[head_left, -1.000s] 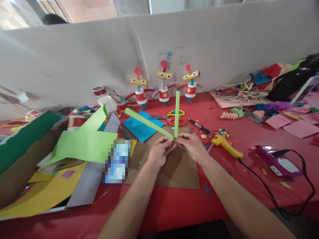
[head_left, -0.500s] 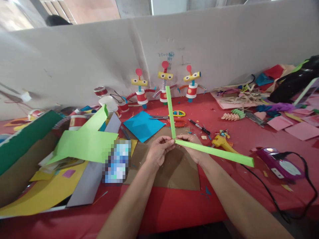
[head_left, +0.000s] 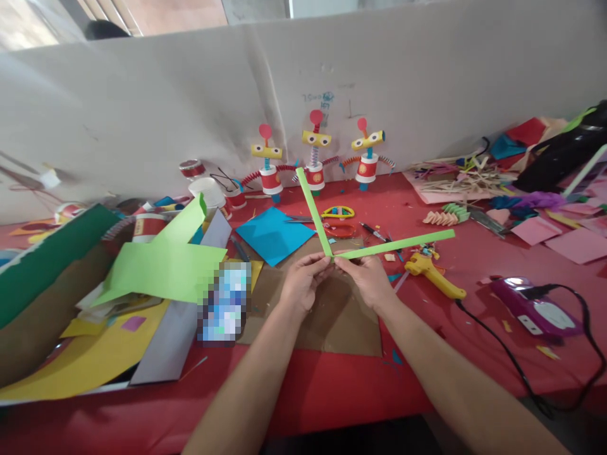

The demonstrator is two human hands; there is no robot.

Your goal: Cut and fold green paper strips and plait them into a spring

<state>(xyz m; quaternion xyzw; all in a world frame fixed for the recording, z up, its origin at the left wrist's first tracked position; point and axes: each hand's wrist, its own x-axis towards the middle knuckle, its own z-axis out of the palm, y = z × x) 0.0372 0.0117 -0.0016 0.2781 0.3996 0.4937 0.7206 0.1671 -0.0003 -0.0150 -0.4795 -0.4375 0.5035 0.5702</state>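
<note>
Two light green paper strips (head_left: 403, 243) meet at one end, where my fingers pinch them. One strip points away toward the back wall, leaning left; the other reaches out to the right. My left hand (head_left: 306, 278) is closed on the joined end, thumb on top. Against it, my right hand (head_left: 365, 278) pinches the same corner from the right. Both hands are above a brown cardboard sheet (head_left: 341, 328). The exact fold or overlap at the corner is hidden by my fingertips.
Behind stand three paper-cup robot figures (head_left: 315, 177). Scissors (head_left: 339, 229), blue paper (head_left: 275, 235) and a pen (head_left: 374, 232) lie beyond my hands. A yellow glue gun (head_left: 434, 275) and purple power strip (head_left: 535, 306) are right; a box (head_left: 61, 265) with green paper (head_left: 161, 268) is left.
The right-hand strip has swung upward, away from over my right forearm, and now slants up to the right. The other strip has tipped to the left. My right thumb now presses the corner.
</note>
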